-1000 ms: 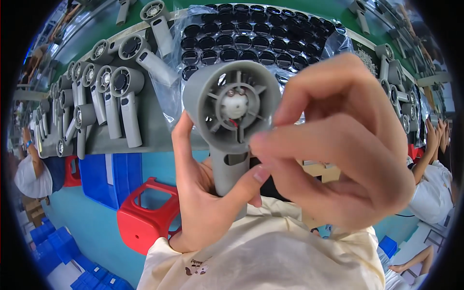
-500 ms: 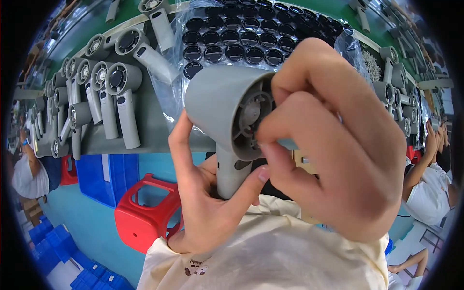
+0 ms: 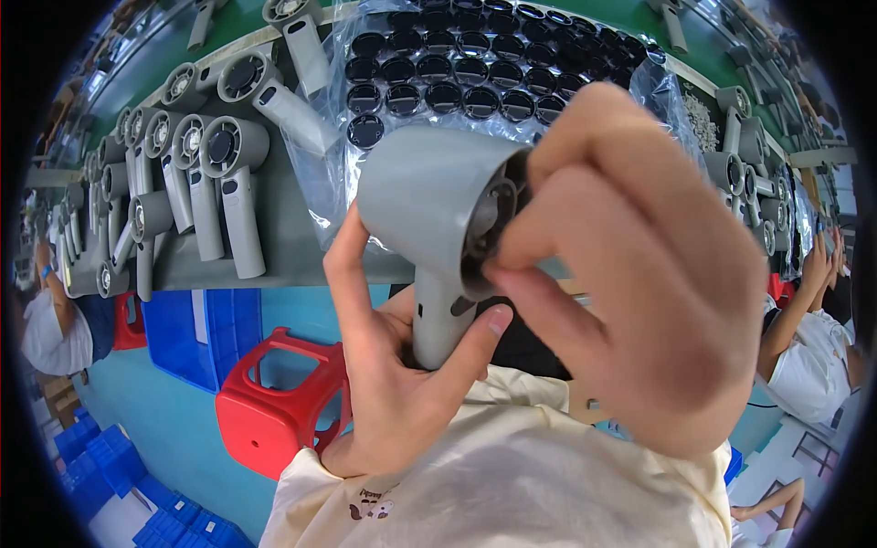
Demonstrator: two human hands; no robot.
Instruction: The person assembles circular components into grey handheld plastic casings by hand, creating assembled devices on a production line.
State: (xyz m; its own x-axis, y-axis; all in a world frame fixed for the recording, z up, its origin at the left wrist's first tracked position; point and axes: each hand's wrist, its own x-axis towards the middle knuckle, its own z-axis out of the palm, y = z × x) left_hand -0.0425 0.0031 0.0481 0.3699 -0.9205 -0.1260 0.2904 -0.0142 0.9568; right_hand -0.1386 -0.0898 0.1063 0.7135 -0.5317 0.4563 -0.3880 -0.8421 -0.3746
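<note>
A grey handheld fan (image 3: 425, 183) is held up before me, its round head tilted so that the open end faces right. My left hand (image 3: 393, 365) wraps round the fan's handle and lower head, the thumb along the handle. At the open end, my right hand (image 3: 649, 265) has its fingers pinched together, with the fingertips at the rim and partly inside the head. Whatever those fingers may hold is hidden. Part of the dark inner hub (image 3: 493, 215) shows between the rim and my fingers.
Rows of round black caps (image 3: 438, 68) lie on clear plastic across the bench. Several grey fans (image 3: 233, 151) stand at the left, others (image 3: 731, 169) at the right. A red stool (image 3: 274, 402) and a blue crate (image 3: 196, 333) are below the bench. Other people work at both sides.
The fan's head has turned a little further right, so less of its inside shows. My right hand's pinched fingers have stayed at the rim while its knuckles shifted slightly.
</note>
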